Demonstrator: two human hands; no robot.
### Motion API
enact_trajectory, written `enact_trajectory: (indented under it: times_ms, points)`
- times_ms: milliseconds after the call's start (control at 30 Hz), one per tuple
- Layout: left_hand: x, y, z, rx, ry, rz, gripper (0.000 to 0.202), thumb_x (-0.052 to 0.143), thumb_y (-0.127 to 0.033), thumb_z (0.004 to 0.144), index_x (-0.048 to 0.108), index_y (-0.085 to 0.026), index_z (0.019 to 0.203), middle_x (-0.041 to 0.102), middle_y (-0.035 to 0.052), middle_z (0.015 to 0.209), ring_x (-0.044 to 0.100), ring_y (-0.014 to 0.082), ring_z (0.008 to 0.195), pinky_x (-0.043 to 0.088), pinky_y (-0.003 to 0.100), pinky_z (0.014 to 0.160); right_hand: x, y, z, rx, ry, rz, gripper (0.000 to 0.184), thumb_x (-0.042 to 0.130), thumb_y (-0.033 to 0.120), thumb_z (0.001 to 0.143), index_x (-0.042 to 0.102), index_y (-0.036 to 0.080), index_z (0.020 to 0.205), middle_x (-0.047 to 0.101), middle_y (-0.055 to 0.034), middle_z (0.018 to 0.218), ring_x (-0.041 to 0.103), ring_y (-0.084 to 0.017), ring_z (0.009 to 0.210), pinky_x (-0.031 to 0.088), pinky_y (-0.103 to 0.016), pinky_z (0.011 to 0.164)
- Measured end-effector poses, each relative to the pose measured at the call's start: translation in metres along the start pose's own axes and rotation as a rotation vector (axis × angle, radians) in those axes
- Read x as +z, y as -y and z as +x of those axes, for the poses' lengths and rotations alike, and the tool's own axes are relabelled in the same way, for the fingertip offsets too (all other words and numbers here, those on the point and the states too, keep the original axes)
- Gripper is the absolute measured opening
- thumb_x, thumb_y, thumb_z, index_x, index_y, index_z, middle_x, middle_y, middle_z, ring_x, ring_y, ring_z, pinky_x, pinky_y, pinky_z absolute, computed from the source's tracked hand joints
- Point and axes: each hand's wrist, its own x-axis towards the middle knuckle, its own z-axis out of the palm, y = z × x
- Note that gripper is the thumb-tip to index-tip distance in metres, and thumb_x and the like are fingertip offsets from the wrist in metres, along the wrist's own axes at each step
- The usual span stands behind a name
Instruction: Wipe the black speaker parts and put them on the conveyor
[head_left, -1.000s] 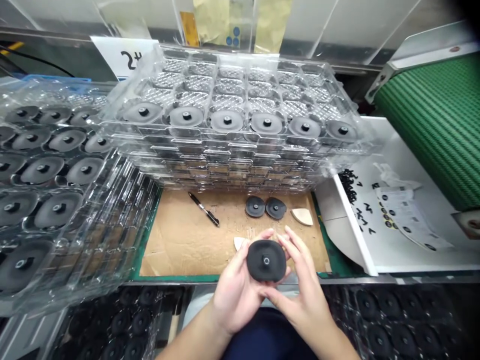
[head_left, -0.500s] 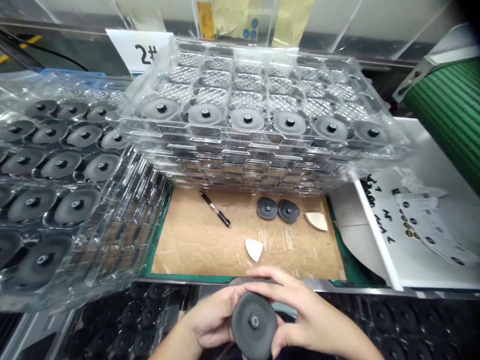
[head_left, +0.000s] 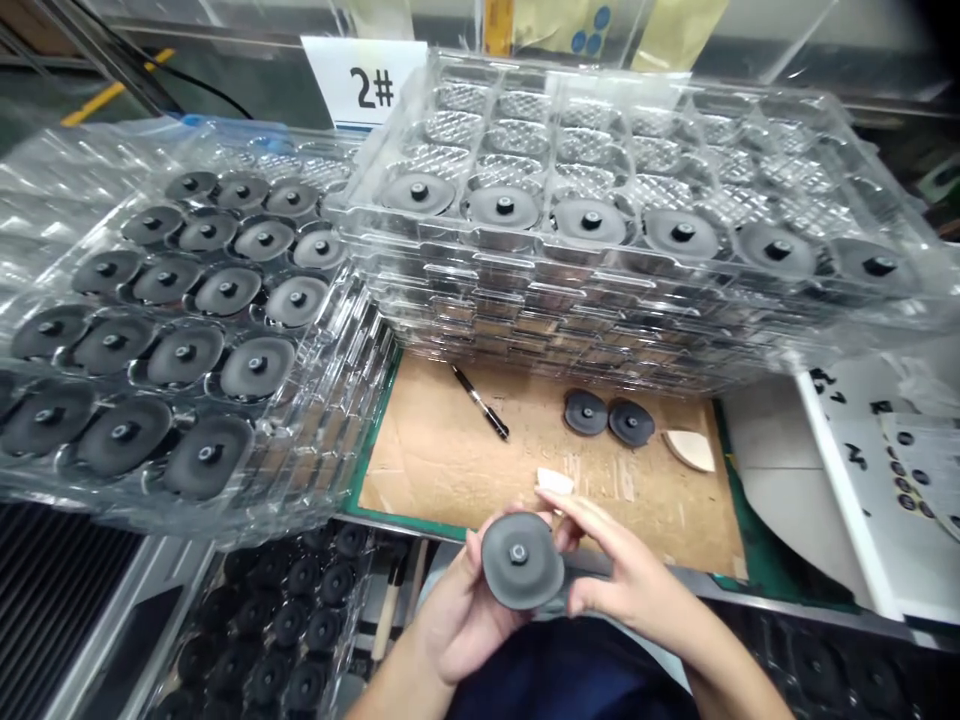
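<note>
A worker's left hand [head_left: 465, 625] cradles 1 black disc [head_left: 523, 578] from beneath, the grip closed on its left side and its central stud facing up, at the front edge of a green-topped counter [head_left: 772, 545]. The right hand [head_left: 634, 575] stands at the disc's right side, its grip released, thumb and fingers parted; whether its fingertips touch the rim cannot be told. Just past them, a white wedge [head_left: 553, 481] lies toward the front edge of a cardboard sheet [head_left: 420, 470]. Near the sheet's back edge sit 2 more discs [head_left: 631, 424], side by side, with a cream wedge [head_left: 690, 450] by the right edge. A black pen [head_left: 480, 402] slants toward the back left corner. Clear plastic trays [head_left: 540, 310] rise in a stack along the back, a row of 6 discs [head_left: 591, 221] in the front pockets of the top tray. More filled trays [head_left: 322, 390] flank the left edge, near a "2#" sign [head_left: 367, 87]; a white bin [head_left: 855, 500] stands beyond the right edge.
</note>
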Motion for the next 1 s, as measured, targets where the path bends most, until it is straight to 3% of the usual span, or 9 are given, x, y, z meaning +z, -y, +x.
enact_trajectory:
  times_ms: [67,167,367,600,733,1000]
  points:
    - [-0.002,-0.002,0.0,0.028,-0.079,0.011,0.035,0.067,-0.041,0.071,0.066,-0.025,0.103,0.068,0.003,0.108,0.064,0.0183,0.088,0.052,0.026,0.068,-0.001,0.0,-0.001,-0.012,-0.043,-0.036,0.091,0.073,0.052,0.062,0.03,0.029,0.139,0.04,-0.0119,0.139,0.036,-0.031,0.129,0.033,-0.05,0.104]
    - [-0.001,-0.003,0.0,0.062,-0.15,0.054,0.038,0.068,-0.039,0.07,0.066,-0.023,0.104,0.068,0.0045,0.109,0.062,0.0187,0.09,0.051,0.028,0.072,0.002,0.005,0.001,-0.027,-0.028,-0.093,0.092,0.071,0.053,0.063,0.027,0.029,0.14,0.031,-0.0113,0.145,0.025,-0.031,0.135,0.027,-0.052,0.107]
    - [-0.001,0.004,-0.003,0.129,-0.147,0.126,0.038,0.069,-0.04,0.07,0.067,-0.017,0.1,0.068,0.006,0.102,0.058,0.0173,0.094,0.047,0.029,0.084,0.01,0.019,0.011,-0.08,0.031,-0.096,0.067,0.068,0.049,0.071,0.044,0.024,0.129,0.047,-0.0105,0.132,0.038,-0.028,0.127,0.031,-0.046,0.106]
    - [-0.003,-0.003,-0.009,0.12,-0.006,0.24,0.051,0.067,-0.047,0.068,0.064,-0.016,0.108,0.064,0.0096,0.11,0.056,0.0216,0.104,0.044,0.032,0.089,0.013,0.025,0.013,-0.106,0.039,-0.04,0.067,0.071,0.049,0.067,0.046,0.025,0.125,0.05,-0.0083,0.127,0.043,-0.026,0.122,0.035,-0.041,0.104]
    - [-0.004,-0.006,-0.012,0.077,0.099,0.267,0.053,0.067,-0.048,0.067,0.064,-0.015,0.108,0.066,0.0102,0.108,0.061,0.0231,0.098,0.048,0.03,0.081,0.016,0.027,0.012,-0.139,0.054,-0.021,0.07,0.072,0.049,0.066,0.045,0.028,0.127,0.049,-0.0078,0.128,0.044,-0.026,0.122,0.037,-0.041,0.103]
    - [-0.005,-0.01,-0.016,0.094,0.15,0.296,0.056,0.072,-0.049,0.061,0.065,-0.015,0.105,0.066,0.0111,0.109,0.062,0.0232,0.096,0.049,0.03,0.077,0.021,0.038,0.011,-0.194,0.041,-0.059,0.065,0.071,0.039,0.071,0.04,0.033,0.129,0.049,-0.0051,0.128,0.045,-0.022,0.122,0.04,-0.037,0.101]
